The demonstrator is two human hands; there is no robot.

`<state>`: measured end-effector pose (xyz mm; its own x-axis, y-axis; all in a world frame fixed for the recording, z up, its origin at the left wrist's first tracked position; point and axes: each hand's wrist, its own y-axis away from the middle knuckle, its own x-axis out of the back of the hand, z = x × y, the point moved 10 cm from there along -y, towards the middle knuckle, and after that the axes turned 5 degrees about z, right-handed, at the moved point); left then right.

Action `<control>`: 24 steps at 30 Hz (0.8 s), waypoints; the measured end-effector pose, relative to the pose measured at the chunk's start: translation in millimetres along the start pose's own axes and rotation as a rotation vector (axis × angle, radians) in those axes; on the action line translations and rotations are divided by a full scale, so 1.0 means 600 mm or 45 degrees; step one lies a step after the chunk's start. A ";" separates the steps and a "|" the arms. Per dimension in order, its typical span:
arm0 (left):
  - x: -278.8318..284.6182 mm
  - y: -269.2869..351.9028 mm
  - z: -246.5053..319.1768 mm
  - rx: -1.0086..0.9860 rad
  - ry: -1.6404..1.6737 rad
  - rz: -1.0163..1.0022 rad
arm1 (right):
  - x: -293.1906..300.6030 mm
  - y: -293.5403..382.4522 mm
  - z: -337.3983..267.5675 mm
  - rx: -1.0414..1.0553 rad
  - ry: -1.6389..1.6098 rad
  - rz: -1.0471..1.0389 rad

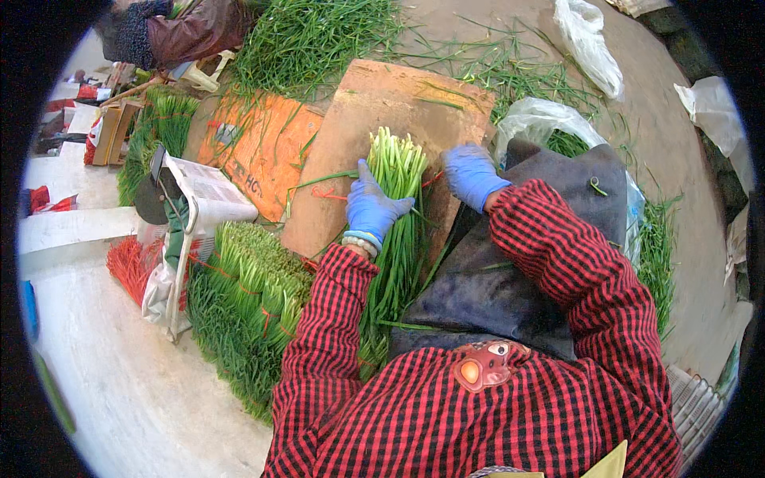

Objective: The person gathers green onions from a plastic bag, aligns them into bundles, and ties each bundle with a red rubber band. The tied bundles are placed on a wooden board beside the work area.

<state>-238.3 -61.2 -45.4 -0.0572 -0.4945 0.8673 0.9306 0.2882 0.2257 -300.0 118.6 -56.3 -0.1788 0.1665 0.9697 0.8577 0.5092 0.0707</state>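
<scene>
A loose bunch of garlic chives lies on a worn brown board, pale cut ends pointing away from me. My left hand, in a blue glove, presses and grips it from the left, thumb across the stalks. A red tie passes beneath the bunch and shows on both sides. Its right end reaches the edge of my right hand, also gloved in blue. That hand is blurred with fingers curled, so whether it holds the tie is unclear.
Tied chive bunches are stacked at my left beside a white stand and red ties. Loose chives lie beyond the board. A plastic bag stands right. Another person sits at the upper left.
</scene>
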 end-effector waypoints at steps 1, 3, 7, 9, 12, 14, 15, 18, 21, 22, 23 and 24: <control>0.000 0.000 0.000 -0.005 0.012 0.001 | -0.002 -0.003 -0.005 0.099 0.234 0.031; 0.000 0.000 -0.002 0.008 0.014 0.003 | -0.037 -0.004 -0.006 0.081 0.139 -0.159; -0.003 -0.001 -0.003 -0.020 0.071 0.010 | -0.052 0.020 -0.042 0.196 0.161 -0.327; -0.005 -0.003 -0.005 -0.031 0.062 0.006 | -0.050 0.046 -0.048 0.228 0.155 -0.435; -0.003 -0.004 -0.006 -0.033 0.015 0.027 | -0.040 0.071 -0.037 0.247 0.164 -0.553; -0.006 -0.003 -0.007 -0.008 0.013 0.020 | -0.034 0.067 -0.033 0.259 0.124 -0.591; -0.007 -0.001 -0.007 -0.001 0.003 0.016 | -0.027 0.059 -0.041 0.238 -0.065 -0.565; -0.013 0.005 -0.009 0.022 -0.060 0.012 | -0.002 0.024 -0.079 0.139 -0.564 -0.457; -0.015 0.009 -0.002 -0.103 -0.176 0.036 | 0.020 0.020 -0.127 -0.017 -0.829 -0.432; -0.014 0.007 -0.009 -0.067 -0.132 0.050 | 0.035 0.026 -0.135 -0.129 -0.762 -0.341; -0.014 0.005 -0.014 -0.042 -0.148 0.064 | 0.045 0.033 -0.146 -0.174 -0.753 -0.339; -0.019 0.002 -0.020 0.011 -0.182 0.054 | 0.064 0.040 -0.159 -0.115 -0.676 -0.307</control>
<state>-232.0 -65.0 -60.5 -0.0691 -0.3599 0.9304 0.9302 0.3138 0.1904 -240.0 56.6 4.7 -0.5708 0.4670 0.6754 0.7965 0.5149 0.3171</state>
